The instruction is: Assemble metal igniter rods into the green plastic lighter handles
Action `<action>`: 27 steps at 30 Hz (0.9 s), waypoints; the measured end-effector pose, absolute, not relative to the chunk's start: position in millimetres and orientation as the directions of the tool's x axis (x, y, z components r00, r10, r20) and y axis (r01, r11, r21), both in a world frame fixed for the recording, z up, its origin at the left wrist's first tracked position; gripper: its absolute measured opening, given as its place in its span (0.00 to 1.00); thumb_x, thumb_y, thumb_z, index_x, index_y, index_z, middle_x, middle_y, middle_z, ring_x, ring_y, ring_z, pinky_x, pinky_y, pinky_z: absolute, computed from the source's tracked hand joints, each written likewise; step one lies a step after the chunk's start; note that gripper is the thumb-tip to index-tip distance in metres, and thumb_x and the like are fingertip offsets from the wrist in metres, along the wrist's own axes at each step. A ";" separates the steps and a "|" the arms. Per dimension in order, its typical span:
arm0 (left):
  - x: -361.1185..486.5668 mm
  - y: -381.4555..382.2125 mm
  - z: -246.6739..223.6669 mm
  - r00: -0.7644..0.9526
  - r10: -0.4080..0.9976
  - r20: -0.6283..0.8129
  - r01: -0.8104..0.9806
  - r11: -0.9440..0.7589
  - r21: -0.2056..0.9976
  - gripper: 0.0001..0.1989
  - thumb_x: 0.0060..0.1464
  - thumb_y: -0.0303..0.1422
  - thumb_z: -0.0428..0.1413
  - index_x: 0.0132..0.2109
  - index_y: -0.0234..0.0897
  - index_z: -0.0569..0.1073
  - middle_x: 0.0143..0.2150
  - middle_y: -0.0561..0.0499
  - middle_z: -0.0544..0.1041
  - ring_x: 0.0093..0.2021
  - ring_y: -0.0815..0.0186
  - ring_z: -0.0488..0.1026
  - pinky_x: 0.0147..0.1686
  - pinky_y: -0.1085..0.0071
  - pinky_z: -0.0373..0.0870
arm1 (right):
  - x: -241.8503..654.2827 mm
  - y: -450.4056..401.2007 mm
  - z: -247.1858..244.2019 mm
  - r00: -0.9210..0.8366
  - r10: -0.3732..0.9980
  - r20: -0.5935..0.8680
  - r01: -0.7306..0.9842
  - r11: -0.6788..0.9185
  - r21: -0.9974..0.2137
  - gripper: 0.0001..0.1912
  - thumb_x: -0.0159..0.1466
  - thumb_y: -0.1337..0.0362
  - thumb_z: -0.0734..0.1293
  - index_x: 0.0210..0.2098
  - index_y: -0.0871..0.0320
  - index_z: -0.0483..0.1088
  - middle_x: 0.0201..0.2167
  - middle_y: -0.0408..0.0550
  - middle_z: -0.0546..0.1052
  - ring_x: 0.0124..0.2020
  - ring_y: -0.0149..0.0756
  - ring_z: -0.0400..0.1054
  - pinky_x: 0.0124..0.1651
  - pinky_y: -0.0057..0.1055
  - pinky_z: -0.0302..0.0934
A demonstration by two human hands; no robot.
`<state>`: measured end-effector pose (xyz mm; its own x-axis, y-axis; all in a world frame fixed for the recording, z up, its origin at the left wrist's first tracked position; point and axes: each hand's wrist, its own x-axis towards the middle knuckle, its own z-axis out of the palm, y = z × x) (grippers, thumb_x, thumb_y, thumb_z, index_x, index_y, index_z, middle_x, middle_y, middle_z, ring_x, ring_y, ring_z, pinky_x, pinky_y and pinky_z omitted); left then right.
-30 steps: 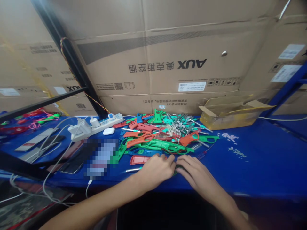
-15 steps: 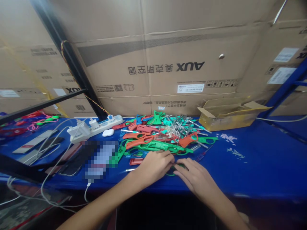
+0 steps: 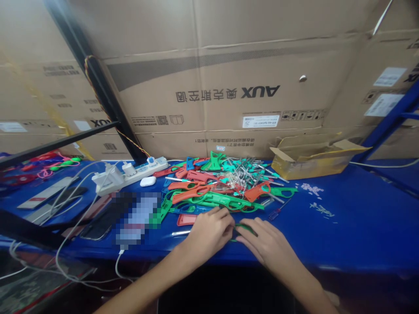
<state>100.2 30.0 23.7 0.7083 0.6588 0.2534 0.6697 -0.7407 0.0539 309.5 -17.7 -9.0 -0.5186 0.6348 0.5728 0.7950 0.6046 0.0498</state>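
Note:
Near the front edge of the blue table (image 3: 327,240), my left hand (image 3: 212,229) has its fingers curled together; what is between them is too small to name. Beside it, my right hand (image 3: 262,237) has its fingers closed on a green plastic piece (image 3: 245,227), mostly hidden by the hands. Behind both hands lies a pile of green, orange and blue lighter shells (image 3: 216,199). Metal tubes with teal parts and thin wires (image 3: 245,172) are heaped at its back right. A red shell piece (image 3: 186,220) and a metal tube (image 3: 181,233) lie left of my left hand.
An open cardboard box (image 3: 310,163) stands at the back right. A screwdriver (image 3: 276,213) and small pale pieces (image 3: 310,189) lie right of the pile. A power strip (image 3: 144,172), white earbud case (image 3: 148,181), phones (image 3: 104,218) and cables are on the left.
My left hand has shifted slightly left and down, apart from my right fingertips. More of the green piece shows between the hands.

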 end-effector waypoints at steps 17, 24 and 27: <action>111.1 36.1 32.2 0.772 0.603 0.200 0.620 -0.784 -0.032 0.05 0.66 0.31 0.59 0.39 0.36 0.75 0.38 0.51 0.78 0.37 0.61 0.77 0.29 0.70 0.70 | 309.4 -16.5 -10.1 -0.495 0.658 0.567 0.801 0.598 0.005 0.17 0.77 0.60 0.56 0.43 0.57 0.74 0.41 0.51 0.80 0.38 0.44 0.73 0.41 0.39 0.64; 105.0 33.5 31.1 0.789 0.575 0.217 0.586 -0.810 0.014 0.04 0.66 0.30 0.58 0.42 0.36 0.76 0.42 0.50 0.78 0.43 0.61 0.77 0.37 0.69 0.74 | 308.0 -16.7 -8.1 -0.484 0.683 0.547 0.814 0.581 -0.007 0.20 0.78 0.59 0.54 0.40 0.57 0.74 0.40 0.52 0.78 0.37 0.42 0.72 0.39 0.38 0.64; 90.1 28.2 26.3 0.788 0.543 0.291 0.548 -0.833 0.073 0.05 0.69 0.31 0.56 0.48 0.37 0.75 0.45 0.50 0.78 0.45 0.62 0.76 0.43 0.67 0.75 | 308.6 -17.2 -7.3 -0.480 0.695 0.536 0.812 0.583 -0.029 0.18 0.78 0.58 0.55 0.42 0.57 0.74 0.42 0.52 0.79 0.39 0.42 0.73 0.41 0.39 0.66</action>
<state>90.1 28.2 26.3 0.7876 0.5433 0.2907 0.5480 -0.8333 0.0727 308.6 -17.2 -7.3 -0.4796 0.6947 0.5360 0.8119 0.5831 -0.0291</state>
